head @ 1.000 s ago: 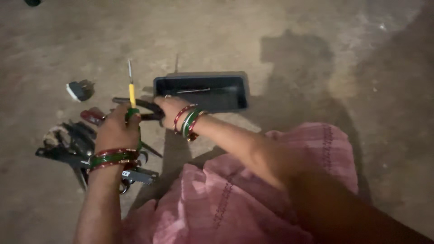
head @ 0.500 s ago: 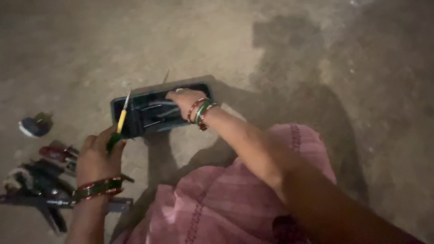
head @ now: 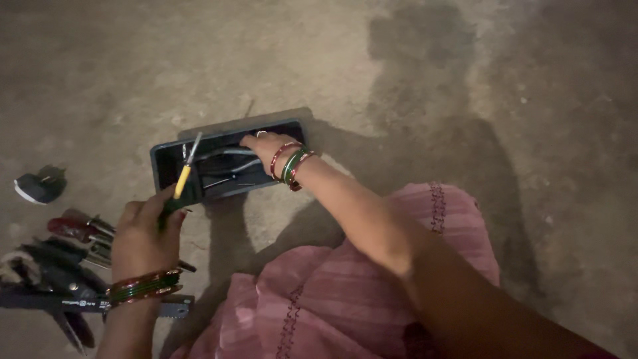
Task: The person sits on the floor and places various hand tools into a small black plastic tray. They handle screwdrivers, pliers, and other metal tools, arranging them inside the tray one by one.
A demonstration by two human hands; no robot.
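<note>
Open bare floor (head: 412, 80) beyond and right of tray (head: 158, 166). Tray crowded by pliers (head: 229, 169); left side blocked by tool pile (head: 60, 266).

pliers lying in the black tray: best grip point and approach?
Probably the two handles, pinched together from above. The pliers lie flat lengthwise in the tray, and its walls block any sideways approach. The right hand already covers the right end; which end holds the jaws is too dark to tell.
</note>
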